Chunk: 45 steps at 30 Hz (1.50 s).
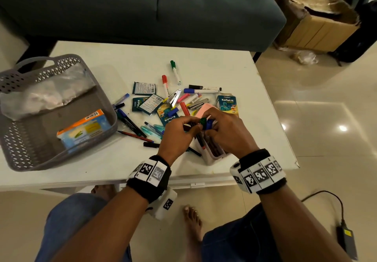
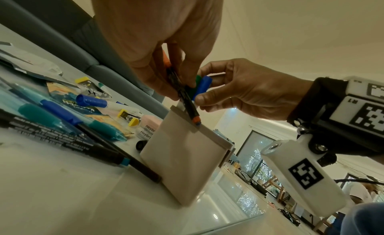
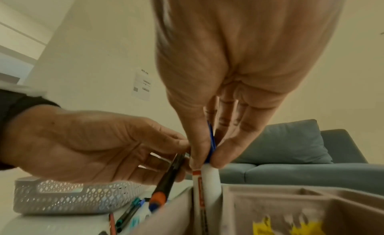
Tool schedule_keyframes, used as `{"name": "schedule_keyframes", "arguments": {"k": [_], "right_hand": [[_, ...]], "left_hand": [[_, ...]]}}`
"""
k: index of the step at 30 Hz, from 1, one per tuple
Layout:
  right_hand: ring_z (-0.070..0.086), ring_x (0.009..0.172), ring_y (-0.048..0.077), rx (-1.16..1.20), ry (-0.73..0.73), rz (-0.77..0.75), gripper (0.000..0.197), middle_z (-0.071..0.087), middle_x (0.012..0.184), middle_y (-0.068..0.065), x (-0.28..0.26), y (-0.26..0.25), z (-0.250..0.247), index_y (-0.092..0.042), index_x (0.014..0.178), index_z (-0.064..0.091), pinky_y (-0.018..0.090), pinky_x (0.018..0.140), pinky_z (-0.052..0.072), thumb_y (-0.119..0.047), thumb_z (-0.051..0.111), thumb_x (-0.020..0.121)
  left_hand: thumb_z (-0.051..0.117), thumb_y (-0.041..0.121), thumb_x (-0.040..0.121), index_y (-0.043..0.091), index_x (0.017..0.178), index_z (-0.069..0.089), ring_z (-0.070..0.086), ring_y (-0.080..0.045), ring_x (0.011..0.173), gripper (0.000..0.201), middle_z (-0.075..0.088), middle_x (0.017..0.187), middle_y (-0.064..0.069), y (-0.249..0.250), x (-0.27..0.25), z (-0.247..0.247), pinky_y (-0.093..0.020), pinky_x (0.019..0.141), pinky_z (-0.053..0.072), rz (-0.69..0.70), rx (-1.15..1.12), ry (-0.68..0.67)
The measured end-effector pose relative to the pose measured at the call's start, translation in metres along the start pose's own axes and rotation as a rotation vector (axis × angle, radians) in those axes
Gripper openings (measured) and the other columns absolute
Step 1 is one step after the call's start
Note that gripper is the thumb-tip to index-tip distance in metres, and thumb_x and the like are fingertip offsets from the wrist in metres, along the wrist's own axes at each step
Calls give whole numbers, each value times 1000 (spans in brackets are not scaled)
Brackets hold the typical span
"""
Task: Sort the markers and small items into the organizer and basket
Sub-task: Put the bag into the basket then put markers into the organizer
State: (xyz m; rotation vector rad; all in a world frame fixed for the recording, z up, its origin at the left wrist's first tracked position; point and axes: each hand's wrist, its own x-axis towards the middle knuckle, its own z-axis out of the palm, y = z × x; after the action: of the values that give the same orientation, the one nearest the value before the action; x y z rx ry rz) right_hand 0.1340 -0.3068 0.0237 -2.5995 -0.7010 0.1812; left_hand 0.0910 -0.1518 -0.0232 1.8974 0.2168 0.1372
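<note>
A: What are the hands doing?

B: The right hand (image 1: 228, 131) pinches two whiteboard markers by their caps, a blue-capped marker (image 2: 202, 86) and a green-capped marker (image 2: 196, 81) beside it, white barrels pointing down into the organizer (image 2: 187, 164). The left hand (image 1: 177, 133) pinches a thin black pen with an orange band (image 2: 188, 105), its tip at the organizer's rim.

A: Why held upright like that?

B: I'd say so they drop tip-first into the narrow compartment; both hands meet just above the opening to steer them in.

A: Where's the organizer?

B: At 6 o'clock on the table (image 1: 234, 68), near its front edge, under the hands. It's a pale, boxy pen holder with several compartments; pens already stand in it.

A: And the rest?

B: A loose pile at 12 o'clock from the hands: a red-capped marker (image 1: 164, 84), another green-capped one (image 1: 175, 71), staplers, Koflet-H sachets (image 1: 226, 103), a pink block. Teal and blue pens lie at 9 o'clock. The grey perforated basket (image 1: 95, 82) sits further out at 9 o'clock, holding a plastic bag and an orange-blue box (image 1: 83, 129)
</note>
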Motion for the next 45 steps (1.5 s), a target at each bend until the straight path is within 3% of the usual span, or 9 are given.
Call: {"name": "schedule_keyframes", "arguments": {"k": [3, 8, 12, 15, 19, 22, 30, 36, 45], "right_hand": [[61, 78, 15, 9, -30, 1, 44, 66, 104, 0, 5, 1, 5, -26, 124, 52, 16, 58, 38, -11, 66, 86], [59, 71, -3, 120, -65, 9, 58, 62, 108, -6, 8, 11, 2, -30, 125, 52, 19, 66, 49, -13, 79, 77], [58, 75, -3, 127, -124, 41, 61, 63, 112, -6, 8, 16, -2, -31, 128, 53, 28, 79, 55, -19, 82, 76], [58, 73, -6, 137, -119, 39, 65, 62, 115, -5, 5, 19, -7, -32, 129, 52, 22, 73, 54, -24, 84, 74], [64, 84, 4, 120, -2, -14, 70, 49, 121, -11, -5, 10, -16, -37, 131, 48, 28, 75, 56, -45, 83, 71], [59, 82, 4, 210, 173, -110, 60, 49, 114, -13, -4, -15, -19, -32, 128, 57, 16, 67, 50, -55, 74, 76], [68, 76, 0, 565, 205, 9, 28, 73, 84, -13, -6, -39, -20, -27, 107, 63, 10, 67, 50, -22, 77, 84], [67, 74, 2, 345, 218, -43, 22, 69, 81, -13, -9, -22, -38, -23, 93, 64, 15, 65, 54, -19, 80, 78], [66, 77, 15, 17, 207, -239, 17, 70, 89, -4, -12, -21, -36, -18, 94, 62, 38, 66, 57, -16, 75, 83]], "left_hand": [[71, 20, 89, 20, 114, 70, 66, -14, 92, 25, 69, 100, 5, -2, -1, 1, -32, 88, 55, -22, -2, 36], [72, 21, 88, 20, 117, 69, 62, -9, 94, 29, 67, 104, 4, -1, 3, -6, -11, 78, 48, -13, -9, 60], [71, 15, 88, 21, 110, 72, 62, -7, 95, 24, 69, 100, 5, -1, 3, -14, -20, 84, 51, 2, 5, 15], [70, 11, 88, 25, 108, 71, 63, -7, 92, 25, 69, 95, 7, -2, 0, -19, -29, 88, 53, 1, 15, 0], [74, 2, 83, 22, 120, 42, 71, -17, 83, 52, 72, 91, 14, 4, -7, -27, -42, 86, 58, -21, -163, -24], [77, 4, 80, 26, 126, 31, 69, -19, 78, 68, 74, 92, 3, 13, -13, -32, -40, 82, 58, 27, -263, -97], [78, 3, 79, 39, 113, 40, 70, -13, 83, 62, 75, 94, 4, 19, -19, -31, -30, 82, 58, 80, -196, -266], [76, 16, 83, 20, 95, 64, 68, -7, 88, 17, 70, 97, 8, 7, -12, -35, -29, 81, 58, 77, -54, -244], [77, 20, 83, 25, 114, 54, 64, -13, 91, 39, 55, 113, 3, -13, -11, -11, -26, 76, 58, 188, 134, -212]]}}
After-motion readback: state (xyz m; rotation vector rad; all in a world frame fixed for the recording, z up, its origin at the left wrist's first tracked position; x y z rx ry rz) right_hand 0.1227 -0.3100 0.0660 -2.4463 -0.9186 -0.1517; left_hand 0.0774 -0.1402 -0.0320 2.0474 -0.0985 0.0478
